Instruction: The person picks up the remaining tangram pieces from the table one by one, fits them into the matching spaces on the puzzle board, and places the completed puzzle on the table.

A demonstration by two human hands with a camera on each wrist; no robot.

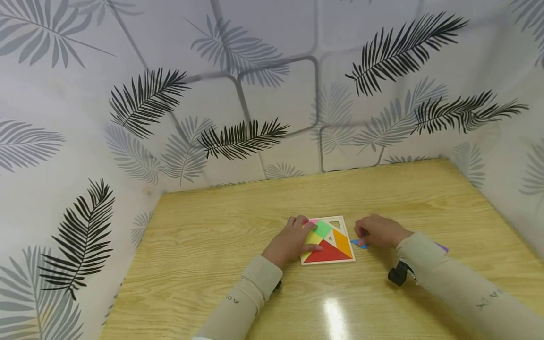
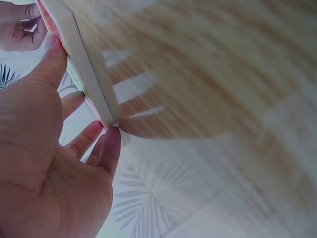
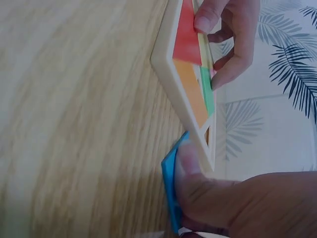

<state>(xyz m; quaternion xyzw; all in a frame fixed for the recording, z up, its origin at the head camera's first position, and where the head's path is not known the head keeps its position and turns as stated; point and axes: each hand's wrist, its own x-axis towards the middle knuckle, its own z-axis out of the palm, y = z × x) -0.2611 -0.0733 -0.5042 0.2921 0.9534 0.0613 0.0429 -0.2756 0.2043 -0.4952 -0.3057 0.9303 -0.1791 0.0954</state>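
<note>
A square tangram board lies on the table with red, orange, green, yellow and pink pieces in it. Bare triangular recesses show at its far right corner and near its middle. My left hand rests over the board's left side, thumb on the red piece, a finger on the green one and other fingertips at the edge. Just right of the board, my right hand pinches a blue tangram piece, held on edge close to the board's corner in the right wrist view.
A purple piece lies on the wooden table beyond the right forearm, which partly hides it. Leaf-patterned cloth stands behind the table and at its sides. A black wrist device hangs under the right cuff.
</note>
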